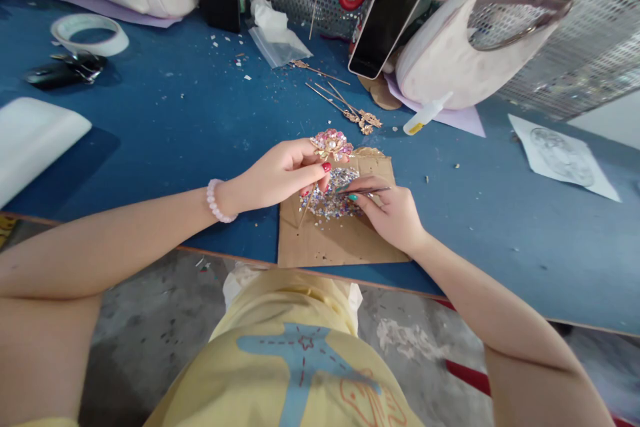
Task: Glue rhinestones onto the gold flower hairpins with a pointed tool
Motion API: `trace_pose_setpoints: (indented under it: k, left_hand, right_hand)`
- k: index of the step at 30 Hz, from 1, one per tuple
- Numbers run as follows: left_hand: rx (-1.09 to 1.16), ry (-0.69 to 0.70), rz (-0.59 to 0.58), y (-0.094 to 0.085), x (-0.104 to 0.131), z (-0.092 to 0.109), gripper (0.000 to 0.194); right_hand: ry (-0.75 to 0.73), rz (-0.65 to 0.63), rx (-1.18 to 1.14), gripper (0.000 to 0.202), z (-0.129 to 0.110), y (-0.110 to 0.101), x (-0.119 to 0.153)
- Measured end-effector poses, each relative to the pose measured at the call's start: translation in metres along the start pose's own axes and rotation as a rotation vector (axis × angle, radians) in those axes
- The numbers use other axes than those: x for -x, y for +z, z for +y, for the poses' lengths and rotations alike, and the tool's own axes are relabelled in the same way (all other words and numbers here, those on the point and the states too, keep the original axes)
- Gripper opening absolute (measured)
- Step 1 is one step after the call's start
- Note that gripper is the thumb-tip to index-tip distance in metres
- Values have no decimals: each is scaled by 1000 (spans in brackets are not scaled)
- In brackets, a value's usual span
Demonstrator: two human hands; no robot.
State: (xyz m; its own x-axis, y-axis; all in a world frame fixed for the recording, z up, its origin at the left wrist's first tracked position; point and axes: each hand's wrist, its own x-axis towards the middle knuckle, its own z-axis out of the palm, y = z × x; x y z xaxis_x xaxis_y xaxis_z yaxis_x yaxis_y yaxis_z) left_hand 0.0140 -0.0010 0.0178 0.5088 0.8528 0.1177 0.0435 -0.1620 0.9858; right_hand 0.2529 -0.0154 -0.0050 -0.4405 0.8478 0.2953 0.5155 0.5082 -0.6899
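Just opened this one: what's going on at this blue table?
A person seated or standing at the table holds a jewelled flower ornament in the left hand. The right hand holds tweezers, their tips over a pile of small stones on a piece of cardboard. Whether the tips grip a stone is too small to tell. Beyond the cardboard lie several metal sticks with decorated ends, and a small bottle.

The left hand [283, 173] hides part of the hairpin [333, 145].
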Motion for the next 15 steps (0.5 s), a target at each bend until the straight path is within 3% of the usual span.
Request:
trace_pose_setpoints:
  k: [15]
  left_hand:
    - [-46,-2,-59,0,3,6,23]
  right_hand:
    - [-35,-15,0,17,-3,0,0]
